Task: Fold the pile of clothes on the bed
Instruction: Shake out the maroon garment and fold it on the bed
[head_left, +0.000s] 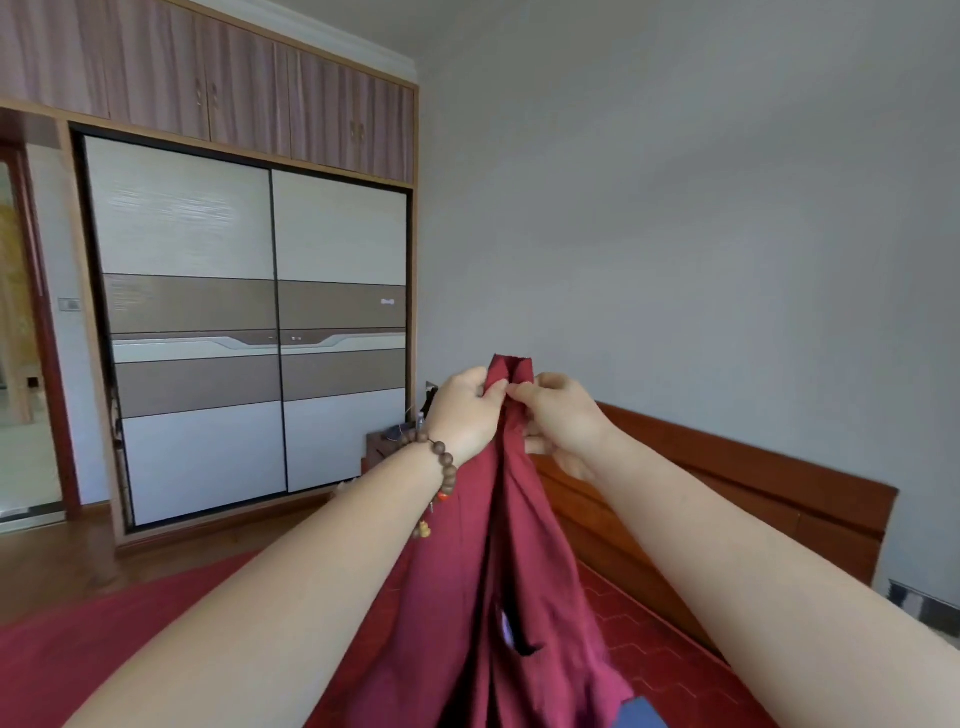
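A dark red garment (498, 561) hangs in long folds from both my hands, held up at arm's length above the bed (639, 618). My left hand (465, 410), with a bead bracelet on its wrist, pinches the garment's top edge from the left. My right hand (558, 415) pinches the same edge from the right, the two hands nearly touching. A small tip of the cloth sticks up above my fingers. The garment's lower part runs out of view at the bottom. A bit of blue fabric (639, 714) shows at the bottom edge.
The bed has a red patterned cover and a wooden headboard (753, 483) against the grey wall on the right. A sliding-door wardrobe (249, 322) fills the left side, with a small bedside table (379, 447) beside it and an open doorway at the far left.
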